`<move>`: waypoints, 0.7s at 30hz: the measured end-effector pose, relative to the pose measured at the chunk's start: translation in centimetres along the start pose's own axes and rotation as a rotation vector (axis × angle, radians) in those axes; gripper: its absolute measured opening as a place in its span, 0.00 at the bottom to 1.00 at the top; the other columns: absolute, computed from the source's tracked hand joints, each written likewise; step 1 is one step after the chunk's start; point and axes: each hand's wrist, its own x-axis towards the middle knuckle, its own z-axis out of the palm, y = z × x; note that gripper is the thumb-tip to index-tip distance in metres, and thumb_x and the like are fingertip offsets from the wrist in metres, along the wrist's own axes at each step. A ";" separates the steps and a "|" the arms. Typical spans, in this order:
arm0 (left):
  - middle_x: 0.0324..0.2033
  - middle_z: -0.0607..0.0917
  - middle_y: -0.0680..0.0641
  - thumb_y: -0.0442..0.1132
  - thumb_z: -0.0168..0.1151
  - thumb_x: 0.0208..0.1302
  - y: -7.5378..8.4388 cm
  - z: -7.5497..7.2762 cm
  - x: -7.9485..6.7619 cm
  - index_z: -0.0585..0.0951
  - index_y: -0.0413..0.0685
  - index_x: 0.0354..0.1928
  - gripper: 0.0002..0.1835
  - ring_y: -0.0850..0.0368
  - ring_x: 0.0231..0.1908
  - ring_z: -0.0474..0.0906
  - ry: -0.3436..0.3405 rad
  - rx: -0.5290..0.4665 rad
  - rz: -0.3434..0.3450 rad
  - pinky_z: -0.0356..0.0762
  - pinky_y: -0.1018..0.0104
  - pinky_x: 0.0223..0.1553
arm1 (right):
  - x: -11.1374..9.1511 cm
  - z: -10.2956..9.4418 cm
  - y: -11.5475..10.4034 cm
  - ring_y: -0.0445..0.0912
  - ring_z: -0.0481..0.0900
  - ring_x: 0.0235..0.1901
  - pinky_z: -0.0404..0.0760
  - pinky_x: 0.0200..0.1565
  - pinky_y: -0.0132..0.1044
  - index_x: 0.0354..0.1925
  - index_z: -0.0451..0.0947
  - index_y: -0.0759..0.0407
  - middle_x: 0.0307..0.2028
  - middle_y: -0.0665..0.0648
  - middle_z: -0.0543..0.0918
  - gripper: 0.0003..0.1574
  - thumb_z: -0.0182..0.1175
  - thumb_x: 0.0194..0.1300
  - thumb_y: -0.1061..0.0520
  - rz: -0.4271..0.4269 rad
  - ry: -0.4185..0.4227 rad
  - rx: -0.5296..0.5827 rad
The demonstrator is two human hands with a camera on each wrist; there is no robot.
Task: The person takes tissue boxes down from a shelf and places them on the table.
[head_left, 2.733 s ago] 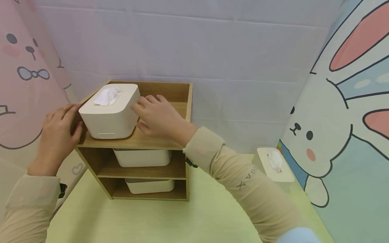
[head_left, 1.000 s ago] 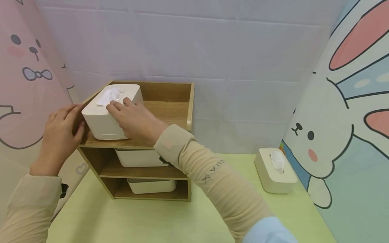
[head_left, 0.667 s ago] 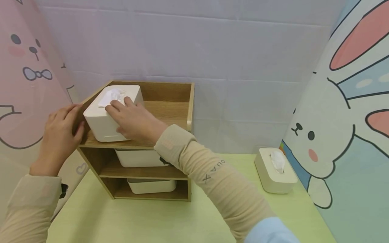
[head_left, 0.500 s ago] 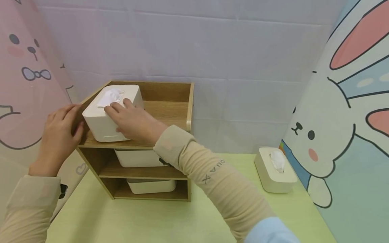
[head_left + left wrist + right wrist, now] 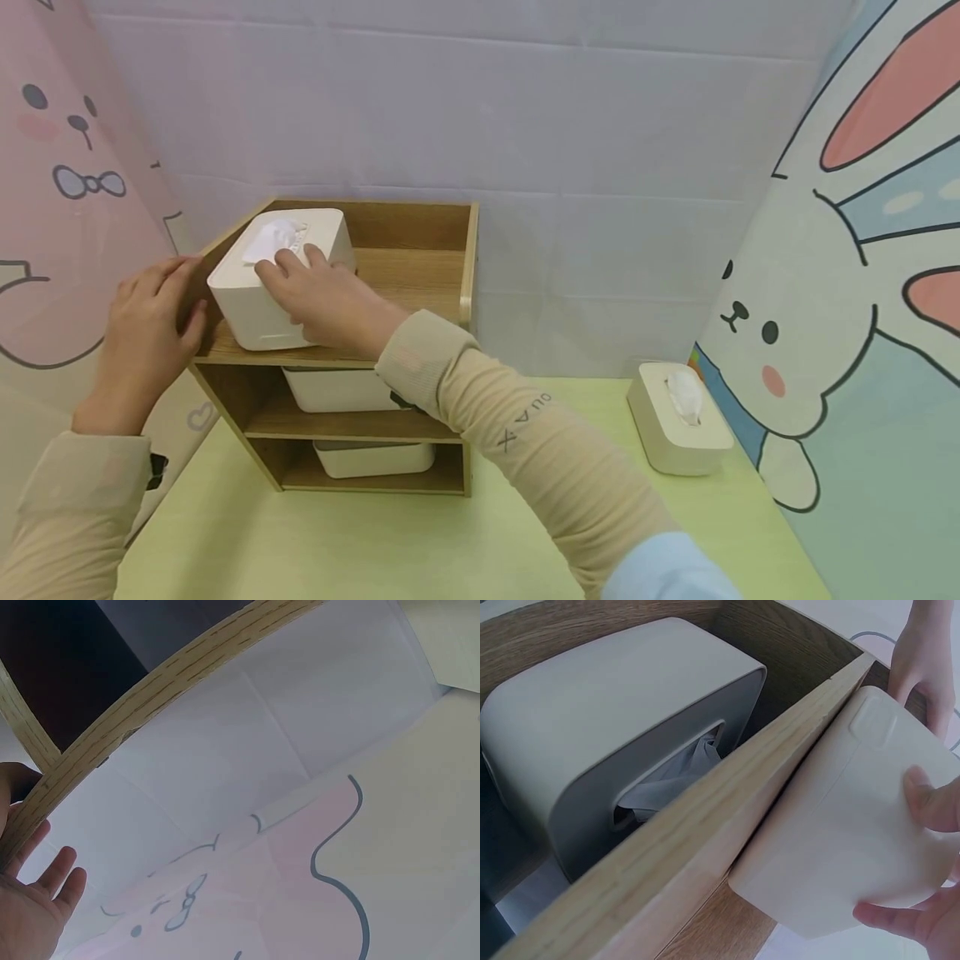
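My left hand (image 5: 150, 325) grips the left side panel of a wooden shelf (image 5: 405, 275); in the left wrist view its thumb lies on one face of the board (image 5: 150, 697) and the fingers on the other. On the shelf's top, near the left side, stands a white tissue box (image 5: 255, 312) with a tissue (image 5: 270, 242) sticking out. My right hand (image 5: 333, 300) holds this box by its right side, fingertips over the top edge. The right wrist view shows the thumb and fingers spread around the box (image 5: 832, 825).
White boxes stand in the middle (image 5: 337, 392) and bottom (image 5: 375, 460) compartments; the right wrist view shows tissue in one box (image 5: 622, 697). Another tissue box (image 5: 686, 429) sits on the green table (image 5: 360, 542) at right. A pale wall (image 5: 525, 125) rises close behind the shelf.
My right hand has moved left from beside the tissue box to a hold on its right side. The box has shifted slightly toward the front. My left hand stays on the panel.
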 end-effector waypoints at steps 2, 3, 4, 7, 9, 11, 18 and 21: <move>0.55 0.72 0.32 0.29 0.56 0.56 0.0 0.0 0.0 0.69 0.38 0.59 0.26 0.29 0.52 0.64 0.000 0.001 -0.003 0.57 0.42 0.58 | 0.0 0.0 0.0 0.47 0.68 0.51 0.76 0.36 0.32 0.59 0.54 0.52 0.53 0.51 0.66 0.31 0.55 0.62 0.51 0.004 -0.006 0.005; 0.55 0.72 0.32 0.29 0.56 0.56 0.0 0.0 0.0 0.69 0.38 0.59 0.26 0.29 0.52 0.64 0.000 0.002 -0.003 0.57 0.42 0.58 | 0.0 0.0 0.0 0.47 0.68 0.51 0.76 0.36 0.32 0.59 0.54 0.52 0.53 0.51 0.66 0.32 0.55 0.62 0.51 0.004 -0.009 0.008; 0.55 0.72 0.32 0.29 0.56 0.56 0.0 0.0 0.0 0.69 0.38 0.59 0.26 0.29 0.52 0.64 -0.001 0.003 -0.004 0.57 0.42 0.58 | 0.0 0.0 0.0 0.47 0.68 0.51 0.76 0.36 0.32 0.59 0.53 0.52 0.53 0.51 0.66 0.32 0.55 0.62 0.52 0.004 -0.011 0.010; 0.55 0.72 0.32 0.29 0.56 0.55 0.0 0.0 0.0 0.69 0.39 0.60 0.26 0.30 0.52 0.64 0.000 0.003 -0.001 0.57 0.42 0.58 | 0.0 -0.1 0.0 0.47 0.68 0.51 0.76 0.37 0.33 0.61 0.52 0.51 0.54 0.52 0.66 0.34 0.56 0.61 0.53 0.004 -0.019 0.021; 0.55 0.72 0.32 0.29 0.56 0.56 0.0 0.0 0.0 0.69 0.39 0.60 0.27 0.30 0.52 0.64 0.000 0.004 -0.002 0.57 0.42 0.58 | 0.0 -0.1 0.0 0.47 0.69 0.51 0.76 0.37 0.33 0.62 0.52 0.51 0.54 0.52 0.66 0.36 0.56 0.60 0.54 0.001 -0.020 0.020; 0.55 0.72 0.32 0.29 0.56 0.56 0.0 0.0 0.0 0.69 0.39 0.60 0.27 0.30 0.52 0.64 0.000 0.005 -0.002 0.58 0.42 0.58 | -0.1 -0.1 0.0 0.46 0.69 0.51 0.76 0.38 0.34 0.63 0.51 0.50 0.55 0.52 0.66 0.38 0.57 0.59 0.54 0.000 -0.023 0.017; 0.55 0.72 0.33 0.28 0.56 0.55 0.1 0.1 0.1 0.69 0.39 0.60 0.27 0.30 0.52 0.65 0.005 0.006 0.000 0.58 0.42 0.58 | -0.7 -0.3 0.2 0.46 0.69 0.49 0.76 0.37 0.31 0.62 0.51 0.51 0.53 0.52 0.67 0.41 0.62 0.56 0.53 -0.024 -0.011 0.010; 0.54 0.73 0.33 0.28 0.56 0.55 0.1 0.1 0.0 0.69 0.39 0.60 0.27 0.30 0.51 0.65 0.009 0.005 0.006 0.58 0.42 0.57 | -0.9 -0.4 0.4 0.46 0.69 0.49 0.77 0.37 0.31 0.61 0.52 0.51 0.52 0.52 0.68 0.40 0.61 0.56 0.52 -0.036 -0.008 0.002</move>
